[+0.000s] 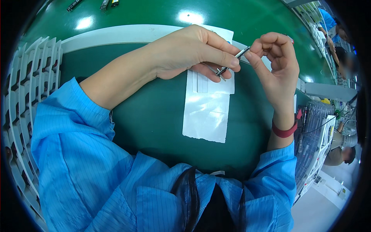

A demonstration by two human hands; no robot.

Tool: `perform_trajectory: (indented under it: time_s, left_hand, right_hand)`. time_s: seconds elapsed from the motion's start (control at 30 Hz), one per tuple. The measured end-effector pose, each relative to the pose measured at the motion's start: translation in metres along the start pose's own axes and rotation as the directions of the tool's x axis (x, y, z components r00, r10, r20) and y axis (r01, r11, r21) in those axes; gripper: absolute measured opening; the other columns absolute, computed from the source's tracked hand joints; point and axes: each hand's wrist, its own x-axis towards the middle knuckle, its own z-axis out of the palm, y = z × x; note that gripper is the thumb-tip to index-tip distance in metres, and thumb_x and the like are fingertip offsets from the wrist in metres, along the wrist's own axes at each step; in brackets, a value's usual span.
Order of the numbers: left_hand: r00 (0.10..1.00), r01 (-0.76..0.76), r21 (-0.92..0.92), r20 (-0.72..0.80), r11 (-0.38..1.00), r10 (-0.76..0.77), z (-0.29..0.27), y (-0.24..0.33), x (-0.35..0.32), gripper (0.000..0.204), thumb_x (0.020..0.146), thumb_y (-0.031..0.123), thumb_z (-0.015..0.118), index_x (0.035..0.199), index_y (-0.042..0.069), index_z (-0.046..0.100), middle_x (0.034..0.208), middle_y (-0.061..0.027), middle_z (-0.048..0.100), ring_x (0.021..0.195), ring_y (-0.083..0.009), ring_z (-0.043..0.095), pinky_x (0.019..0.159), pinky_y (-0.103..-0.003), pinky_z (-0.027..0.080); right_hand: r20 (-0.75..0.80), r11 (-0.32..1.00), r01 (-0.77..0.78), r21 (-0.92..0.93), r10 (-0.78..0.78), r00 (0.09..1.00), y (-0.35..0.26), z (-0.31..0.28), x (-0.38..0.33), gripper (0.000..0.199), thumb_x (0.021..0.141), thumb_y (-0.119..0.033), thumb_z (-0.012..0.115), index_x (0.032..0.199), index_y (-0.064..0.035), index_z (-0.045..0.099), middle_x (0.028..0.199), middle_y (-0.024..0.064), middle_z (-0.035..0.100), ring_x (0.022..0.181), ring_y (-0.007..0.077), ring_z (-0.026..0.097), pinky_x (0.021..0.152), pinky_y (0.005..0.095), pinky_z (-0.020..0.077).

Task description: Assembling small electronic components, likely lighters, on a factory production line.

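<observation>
My left hand (193,50) reaches across from the left, thumb and fingers closed on a thin, narrow black-and-silver part (242,52). The part is held tilted, its upper end toward my right hand, and a thin light piece sticks out at its lower end. My right hand (276,63) has thumb and forefinger pinched at that upper end; the fingertips hide what is between them. Below the hands a white sheet (205,116) lies on the green mat (150,112), with a second white paper (220,87) over its upper part.
White slatted trays (33,73) are stacked along the left. At right stand clear plastic trays (307,127). A white curved edge (116,36) borders the mat; beyond it, small dark parts (104,4) lie on a green surface. Other people (340,58) are at far right.
</observation>
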Motion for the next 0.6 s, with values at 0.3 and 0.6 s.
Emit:
perform_trajectory:
  time_s: [0.3, 0.6]
  left_hand:
    - [1.000, 0.022, -0.102, -0.005, 0.995, -0.023, -0.001, -0.002, 0.002, 0.032, 0.082, 0.014, 0.062, 0.109, -0.002, 0.057, 0.093, -0.0140, 0.063, 0.078, -0.0154, 0.064, 0.064, -0.024, 0.055]
    - [1.000, 0.028, -0.105, 0.010, 0.994, -0.028, -0.004, 0.000, 0.002, 0.033, 0.082, 0.015, 0.062, 0.110, -0.002, 0.056, 0.094, -0.0134, 0.063, 0.079, -0.0152, 0.064, 0.066, -0.025, 0.055]
  right_hand:
    - [-0.101, 0.988, 0.076, -0.137, -0.090, 0.991, 0.003, 0.012, -0.005, 0.022, 0.072, 0.004, 0.066, 0.087, -0.0008, 0.051, 0.076, 0.0055, 0.060, 0.068, 0.0114, 0.058, 0.064, 0.0223, 0.0476]
    - [-0.131, 0.987, 0.056, -0.151, -0.076, 0.988, 0.003, 0.014, -0.006, 0.026, 0.072, 0.004, 0.065, 0.093, -0.0004, 0.051, 0.077, 0.0055, 0.060, 0.071, 0.0108, 0.057, 0.066, 0.0218, 0.0470]
